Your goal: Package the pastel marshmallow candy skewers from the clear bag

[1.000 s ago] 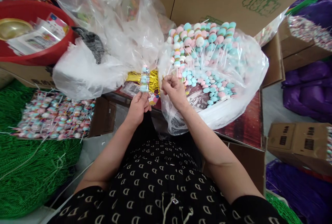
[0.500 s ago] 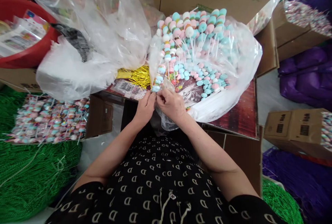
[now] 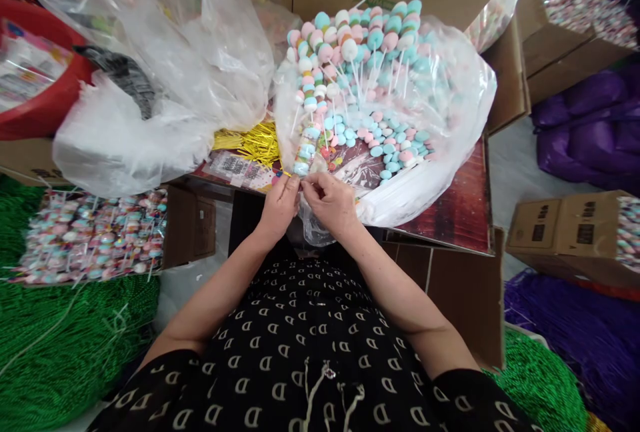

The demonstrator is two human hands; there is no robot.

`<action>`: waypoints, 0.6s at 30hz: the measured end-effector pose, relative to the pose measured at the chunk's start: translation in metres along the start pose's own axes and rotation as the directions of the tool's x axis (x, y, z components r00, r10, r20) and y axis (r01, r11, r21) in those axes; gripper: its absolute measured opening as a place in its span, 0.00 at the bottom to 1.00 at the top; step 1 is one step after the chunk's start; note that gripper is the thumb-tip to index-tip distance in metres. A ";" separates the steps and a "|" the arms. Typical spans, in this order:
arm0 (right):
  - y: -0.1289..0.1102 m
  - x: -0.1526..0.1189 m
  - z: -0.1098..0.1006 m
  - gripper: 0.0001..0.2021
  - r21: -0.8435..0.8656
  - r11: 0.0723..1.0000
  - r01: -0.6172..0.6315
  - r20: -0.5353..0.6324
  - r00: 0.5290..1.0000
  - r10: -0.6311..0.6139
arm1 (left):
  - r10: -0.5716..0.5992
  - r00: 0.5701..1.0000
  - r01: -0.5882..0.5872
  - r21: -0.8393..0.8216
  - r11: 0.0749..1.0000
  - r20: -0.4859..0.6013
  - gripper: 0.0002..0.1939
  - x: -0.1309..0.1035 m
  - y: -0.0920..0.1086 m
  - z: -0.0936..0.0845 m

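Note:
My left hand [image 3: 281,207] and my right hand [image 3: 331,204] meet at the table's front edge, fingers closed in a pinch. Between them they grip the lower end of a marshmallow skewer in a clear printed wrapper [image 3: 304,152], its blue and white pieces pointing away from me. A sliver of gold twist tie shows at my left fingertips; most of it is hidden. Gold twist ties [image 3: 263,143] lie in a pile left of the wrapped skewer. Beyond my hands, unwrapped marshmallow skewers [image 3: 349,51] are stacked on an open plastic bag [image 3: 463,112], with loose marshmallows [image 3: 395,149] nearer me.
Bulky clear plastic bags [image 3: 165,39] and a red basin [image 3: 70,89] stand at the left. Below them, a carton holds wrapped candy sticks [image 3: 100,235] beside green strands [image 3: 75,345]. Cartons [image 3: 565,225] and purple bundles [image 3: 580,129] are at the right.
My view has shifted slightly, so the table things sit a little further left and up. Both hands keep their pinch on the wrapped skewer's end, and a gold sliver now shows at my left fingertips.

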State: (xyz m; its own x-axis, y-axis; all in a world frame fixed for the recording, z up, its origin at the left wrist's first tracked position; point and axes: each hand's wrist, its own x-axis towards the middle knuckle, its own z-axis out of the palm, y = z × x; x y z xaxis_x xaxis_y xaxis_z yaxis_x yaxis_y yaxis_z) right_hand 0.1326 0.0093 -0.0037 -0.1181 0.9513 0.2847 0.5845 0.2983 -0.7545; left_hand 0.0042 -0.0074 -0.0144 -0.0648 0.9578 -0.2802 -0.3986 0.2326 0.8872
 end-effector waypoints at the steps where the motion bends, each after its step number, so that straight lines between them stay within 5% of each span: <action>1: 0.000 -0.001 0.000 0.07 0.020 1.000 0.005 -0.007 1.000 -0.004 | 0.009 1.000 -0.009 -0.015 1.000 0.000 0.20 0.000 0.001 0.001; 11: -0.003 -0.007 -0.004 0.08 0.114 0.993 -0.041 -0.071 0.996 0.049 | 0.033 0.995 -0.030 -0.034 0.999 0.094 0.18 -0.005 0.003 0.008; 18: -0.003 -0.002 -0.012 0.07 0.124 0.990 -0.068 -0.011 0.997 0.070 | 0.006 0.998 -0.006 0.007 1.000 0.058 0.19 -0.006 -0.002 0.006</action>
State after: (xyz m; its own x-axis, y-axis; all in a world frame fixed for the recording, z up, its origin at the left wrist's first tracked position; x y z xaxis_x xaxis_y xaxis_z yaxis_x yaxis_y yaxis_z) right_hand 0.1404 0.0052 0.0049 -0.0680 0.9689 0.2378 0.4870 0.2403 -0.8397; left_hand 0.0111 -0.0121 -0.0120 -0.0142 0.9673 -0.2531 -0.3920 0.2275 0.8914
